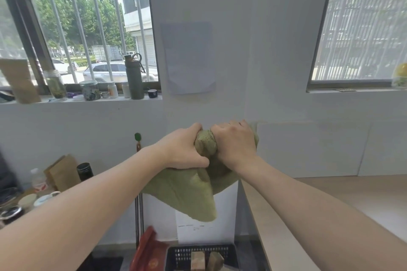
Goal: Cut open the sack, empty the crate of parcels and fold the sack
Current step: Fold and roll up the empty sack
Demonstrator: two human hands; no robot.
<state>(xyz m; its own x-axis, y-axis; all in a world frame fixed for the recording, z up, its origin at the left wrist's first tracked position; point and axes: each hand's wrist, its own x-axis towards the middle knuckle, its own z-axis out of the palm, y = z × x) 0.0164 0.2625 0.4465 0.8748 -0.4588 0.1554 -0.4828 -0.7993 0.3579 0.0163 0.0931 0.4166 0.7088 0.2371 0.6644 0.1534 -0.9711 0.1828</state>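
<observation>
The green sack (193, 191) is held up in the air by its bunched neck — left hand (182, 149) and right hand (235, 143) both clamped tight on it. It's hung above the black crate (176, 255) at the bottom edge — probably so the parcels (207, 260) get shaken out.

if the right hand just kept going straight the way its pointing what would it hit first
The right hand is clenched on the bunched green sack, knuckles aimed forward and up. Beyond them the picture shows only the white wall, so it would probably meet that first, though depth is hard to judge.
</observation>
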